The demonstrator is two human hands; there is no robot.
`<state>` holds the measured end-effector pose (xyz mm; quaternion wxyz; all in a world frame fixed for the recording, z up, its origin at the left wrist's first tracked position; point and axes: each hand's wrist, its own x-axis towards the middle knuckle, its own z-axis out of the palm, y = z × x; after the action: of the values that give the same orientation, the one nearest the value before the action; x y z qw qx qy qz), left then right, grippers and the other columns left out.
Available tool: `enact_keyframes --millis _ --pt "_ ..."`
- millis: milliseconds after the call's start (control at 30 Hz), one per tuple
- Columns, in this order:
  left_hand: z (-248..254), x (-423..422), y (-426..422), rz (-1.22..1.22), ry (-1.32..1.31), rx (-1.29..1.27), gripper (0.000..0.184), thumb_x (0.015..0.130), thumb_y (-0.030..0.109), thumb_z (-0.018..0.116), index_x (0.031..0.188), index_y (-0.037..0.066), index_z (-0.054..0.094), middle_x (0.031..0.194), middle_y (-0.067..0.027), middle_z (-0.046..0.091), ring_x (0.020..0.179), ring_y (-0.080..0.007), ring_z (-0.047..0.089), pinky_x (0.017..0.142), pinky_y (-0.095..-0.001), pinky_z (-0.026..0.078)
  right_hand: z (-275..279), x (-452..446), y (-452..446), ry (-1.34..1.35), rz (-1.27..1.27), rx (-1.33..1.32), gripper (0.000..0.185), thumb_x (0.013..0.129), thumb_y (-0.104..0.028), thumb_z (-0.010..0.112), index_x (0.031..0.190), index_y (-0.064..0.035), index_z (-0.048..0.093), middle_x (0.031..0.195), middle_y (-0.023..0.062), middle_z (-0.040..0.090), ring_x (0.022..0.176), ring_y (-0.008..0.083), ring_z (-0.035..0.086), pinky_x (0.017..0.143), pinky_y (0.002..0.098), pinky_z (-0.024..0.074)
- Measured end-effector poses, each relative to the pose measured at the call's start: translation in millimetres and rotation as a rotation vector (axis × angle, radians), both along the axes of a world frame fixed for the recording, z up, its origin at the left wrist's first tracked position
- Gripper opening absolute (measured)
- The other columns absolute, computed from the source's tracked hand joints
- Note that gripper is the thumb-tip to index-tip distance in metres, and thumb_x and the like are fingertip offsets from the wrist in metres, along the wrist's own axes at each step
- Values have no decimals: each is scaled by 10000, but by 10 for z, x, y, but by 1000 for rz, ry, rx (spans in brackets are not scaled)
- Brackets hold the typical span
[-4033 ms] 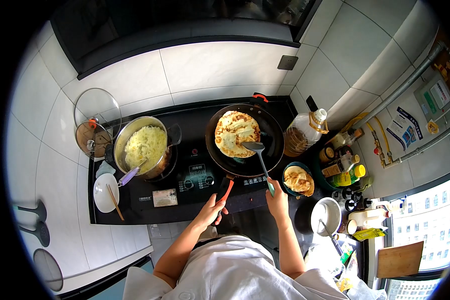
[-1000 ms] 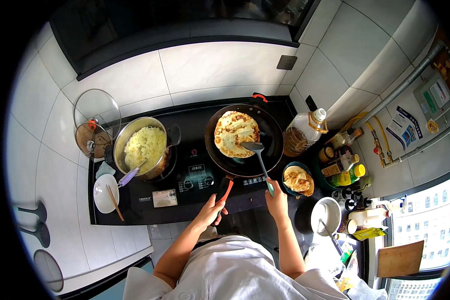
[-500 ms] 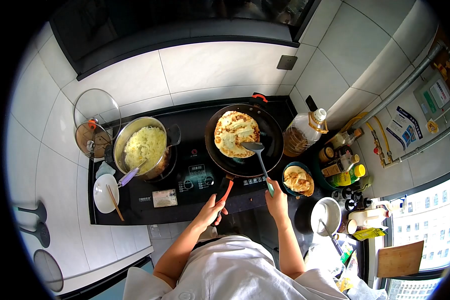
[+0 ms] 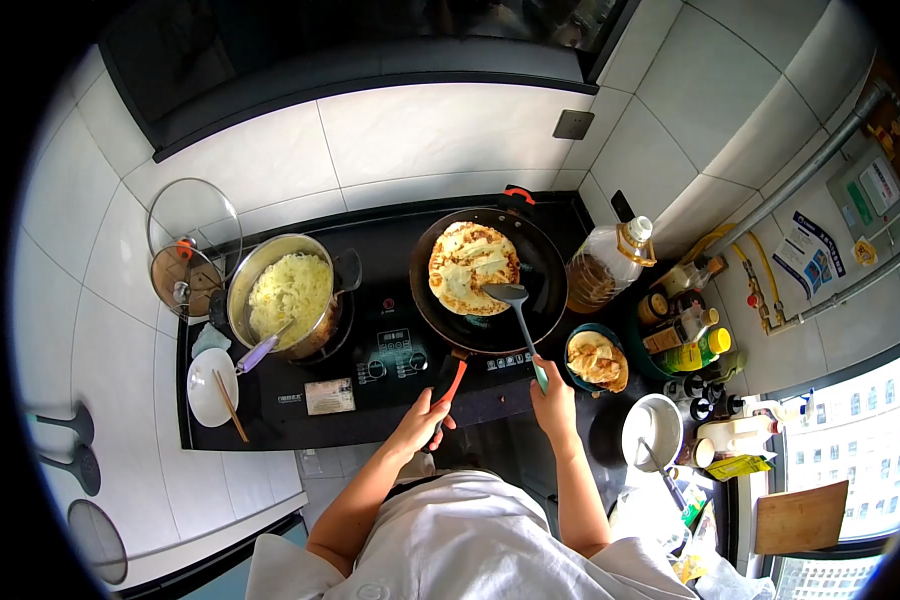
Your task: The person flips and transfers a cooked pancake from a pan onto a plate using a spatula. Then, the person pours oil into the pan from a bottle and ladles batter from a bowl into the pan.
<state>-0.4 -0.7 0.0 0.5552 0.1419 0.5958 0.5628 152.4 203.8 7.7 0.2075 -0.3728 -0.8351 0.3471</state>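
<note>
Black cooktop (image 4: pixel 372 268): in the pan (image 4: pixel 544 272), 1 flatbread (image 4: pixel 468 266), apparently frying. Left hand (image 4: pixel 412 428) clasps the pan's handle (image 4: pixel 453 379); right hand (image 4: pixel 554 402) grasps spatula (image 4: pixel 523 318). Next move probably calls for blade underneath.

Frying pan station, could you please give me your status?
Left hand gripping pan handle. Right hand holding spatula at edge of flatbread, which lies in frying pan, browned in patches. No obstruction seen.

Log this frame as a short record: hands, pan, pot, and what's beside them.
Left hand: around the handle of the frying pan
Right hand: holds the spatula
Pan contents: one browned pancake
Spatula: blade at the pancake's near-right edge
Pot: shredded pale-yellow food, purple-handled utensil
Right of pan: bottle, bowl of browned food
Near-left of pot: white bowl, chopsticks
</note>
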Motion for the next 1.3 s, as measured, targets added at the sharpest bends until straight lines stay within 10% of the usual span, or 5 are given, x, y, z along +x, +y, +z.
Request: enact_keyframes --millis 267,367,1300 --pt "-12 -39 -5 -42 -35 11 502 987 287 444 1322 -15 222 790 -101 565 423 -99 452 363 -231 371 99 -16 -19 -82 -31 -110 408 817 -18 552 1210 -128 533 932 229 635 822 407 622 690 399 500" --pt "-20 -4 2 -2 -1 1 267 990 324 432 1107 91 372 806 -114 554 403 -103 420 355 -223 344 91 -16 -18 -59 -24 -82 407 821 -34 557 1212 -145 532 860 236 630 769 411 622 644 419 496" --pt "4 0 1 -6 13 15 255 995 282 422 1155 88 383 795 -108 549 406 -98 425 356 -215 361 -5 1 0 -11 -3 -6 406 832 -68 560 1223 -171 522 798 238 630 733 420 617 597 468 495"
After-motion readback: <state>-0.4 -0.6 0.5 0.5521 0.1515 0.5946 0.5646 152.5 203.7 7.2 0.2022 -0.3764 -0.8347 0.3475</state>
